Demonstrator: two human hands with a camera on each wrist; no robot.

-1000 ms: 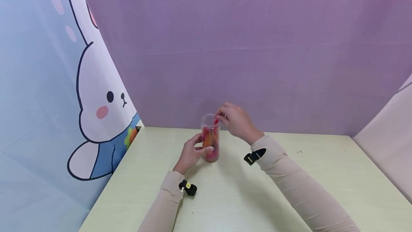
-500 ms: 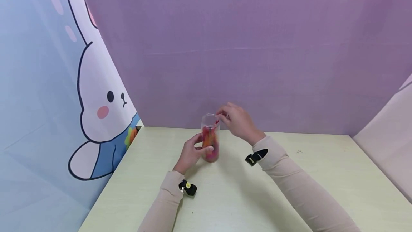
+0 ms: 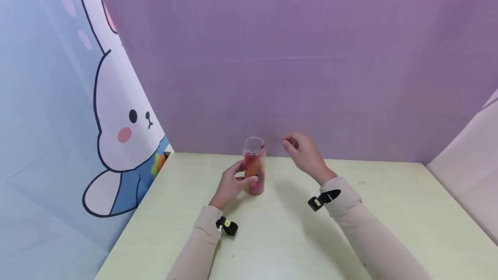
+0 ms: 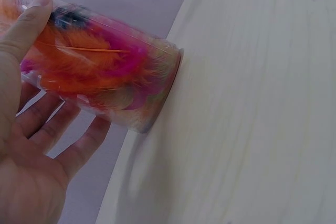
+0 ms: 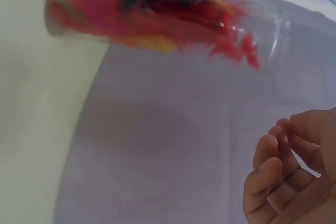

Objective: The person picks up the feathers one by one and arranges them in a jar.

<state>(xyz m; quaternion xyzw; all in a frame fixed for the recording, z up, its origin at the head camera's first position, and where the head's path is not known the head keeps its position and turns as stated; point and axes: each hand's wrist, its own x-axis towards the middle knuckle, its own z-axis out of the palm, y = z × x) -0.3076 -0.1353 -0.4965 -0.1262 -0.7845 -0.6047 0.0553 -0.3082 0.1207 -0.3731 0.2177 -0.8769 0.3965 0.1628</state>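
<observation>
A clear jar point(image 3: 255, 159) stands upright near the table's back edge. Orange, pink, red and dark feathers point(image 4: 97, 51) fill most of it. One red feather point(image 5: 249, 51) reaches up inside towards the mouth. My left hand point(image 3: 229, 185) grips the jar's lower half from the left, thumb in front and fingers behind. To the right of the jar, apart from it, my right hand point(image 3: 306, 152) hangs above the table. Its fingers point(image 5: 268, 153) are loosely curled near the thumb, and nothing shows between them.
The pale wooden table point(image 3: 280, 237) ends at a purple cloth backdrop point(image 3: 311, 55) just behind the jar. A blue rabbit-print cloth point(image 3: 43, 141) borders the left side, and a whitish cloth point(image 3: 470, 176) the right. Black straps point(image 3: 324, 199) circle both wrists.
My right hand has let go of a red feather at the jar's mouth and moved away right and slightly down. That feather now sits inside the jar. The left hand stays in place.
</observation>
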